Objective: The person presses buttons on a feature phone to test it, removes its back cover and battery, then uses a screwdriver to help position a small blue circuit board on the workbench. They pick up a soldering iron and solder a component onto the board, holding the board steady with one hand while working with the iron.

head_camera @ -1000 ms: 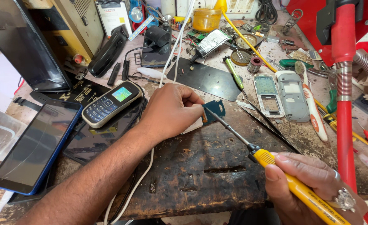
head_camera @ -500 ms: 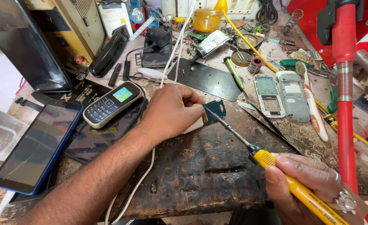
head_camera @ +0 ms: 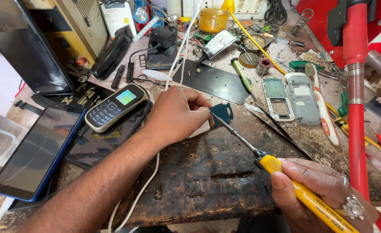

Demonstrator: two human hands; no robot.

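Left hand [head_camera: 177, 114]: fingers pinched on a small teal circuit board [head_camera: 223, 113], pressing it to the scorched surface [head_camera: 225, 172].
Right hand [head_camera: 317, 190]: wrapped around a yellow soldering iron [head_camera: 285, 174], tip at the board's edge.
Nearby: keypad phone [head_camera: 115, 107] just left of the wrist.

soldering iron [head_camera: 259, 156] tip now touches the teal board [head_camera: 223, 113].

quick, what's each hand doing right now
Left hand: closed, fingers pinching a small dark teal circuit part against the scorched wooden bench.
Right hand: closed on the yellow-handled soldering iron.
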